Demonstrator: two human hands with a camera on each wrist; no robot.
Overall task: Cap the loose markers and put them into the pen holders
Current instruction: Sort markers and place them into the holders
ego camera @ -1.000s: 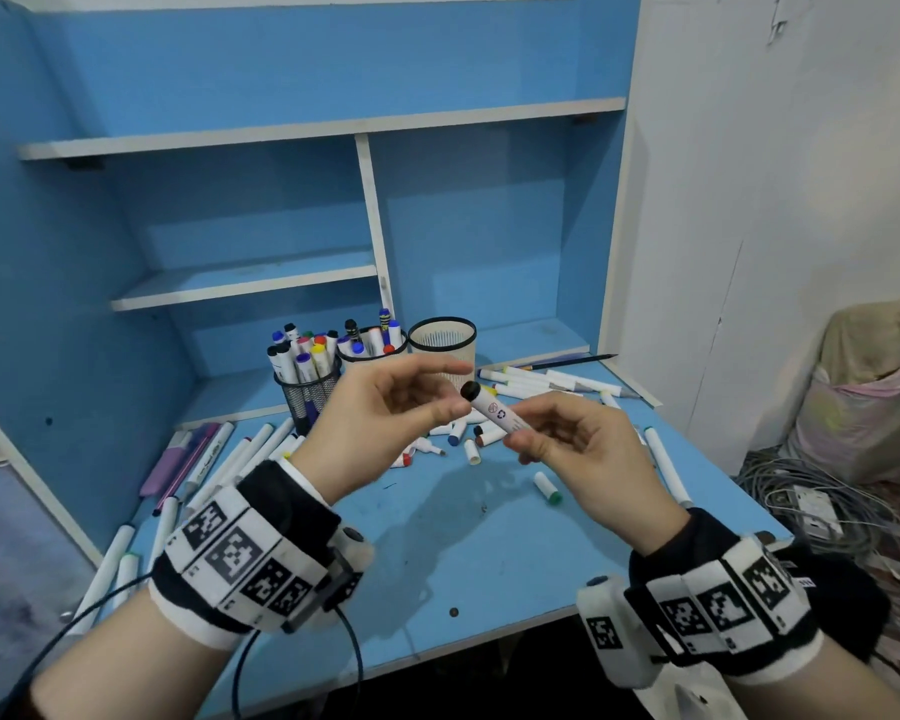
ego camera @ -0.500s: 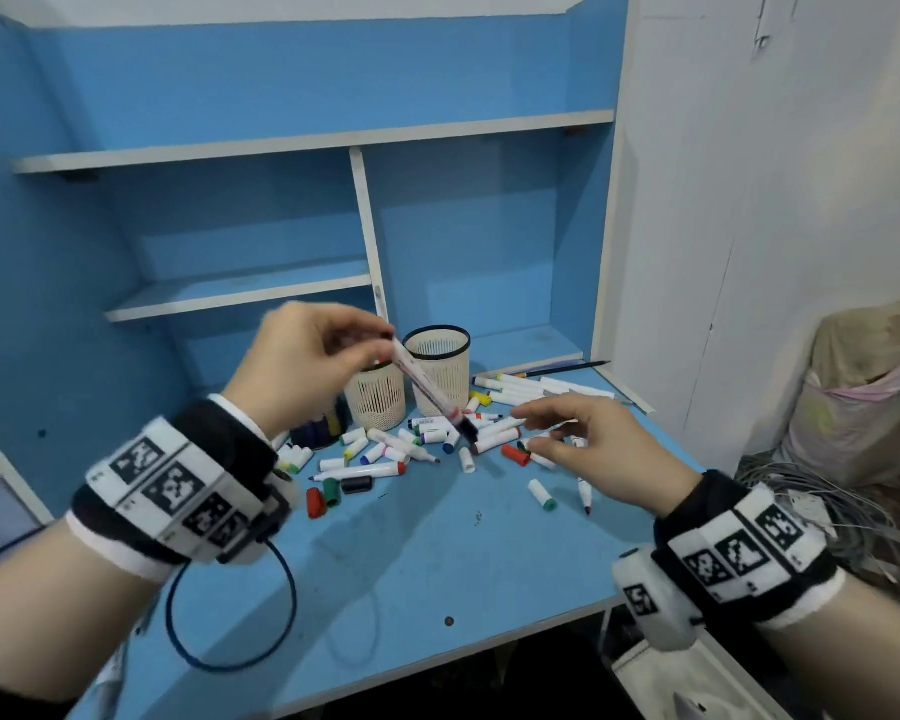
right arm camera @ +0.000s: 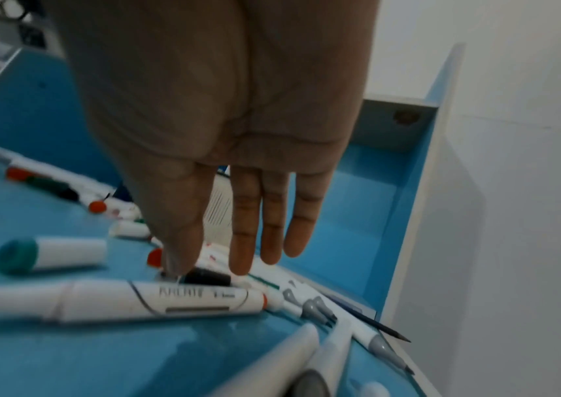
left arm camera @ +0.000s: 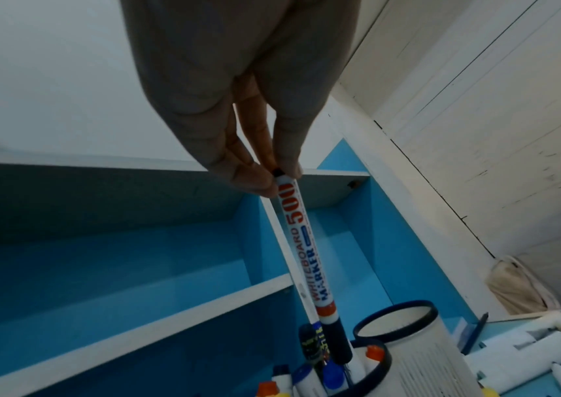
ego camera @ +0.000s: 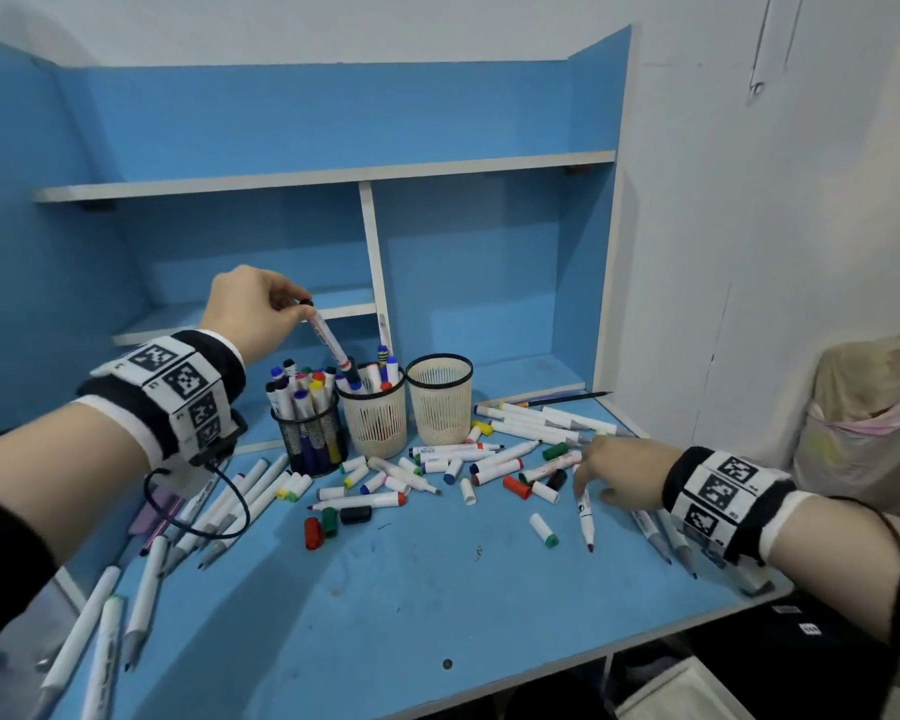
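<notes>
My left hand [ego camera: 302, 310] [left arm camera: 277, 174] pinches the top end of a capped whiteboard marker [ego camera: 328, 341] [left arm camera: 301, 241]. The marker hangs tilted, and its dark cap dips into the middle white mesh holder [ego camera: 375, 426] [left arm camera: 386, 362], which has several markers in it. To its left a black mesh holder [ego camera: 310, 441] is full of markers, and to its right a white holder [ego camera: 440, 407] [left arm camera: 418, 346] looks empty. My right hand [ego camera: 583, 459] [right arm camera: 211, 264] hovers open, fingers straight, low over a pile of loose markers [ego camera: 494, 459] and a black cap [right arm camera: 207, 276].
Loose caps lie mid-desk: red [ego camera: 517, 486], green-ended [ego camera: 544, 530] [right arm camera: 48, 255]. An uncapped marker [ego camera: 585, 517] lies below my right hand. More markers [ego camera: 141, 589] lie at the desk's left front. A pencil [ego camera: 567, 398] rests at the back right, and a cable loop [ego camera: 198, 511] hangs from my left wrist.
Both hands held the marker a second ago. The left hand has carried it alone, up and back to the middle holder; the right hand let go and dropped to the marker pile.
</notes>
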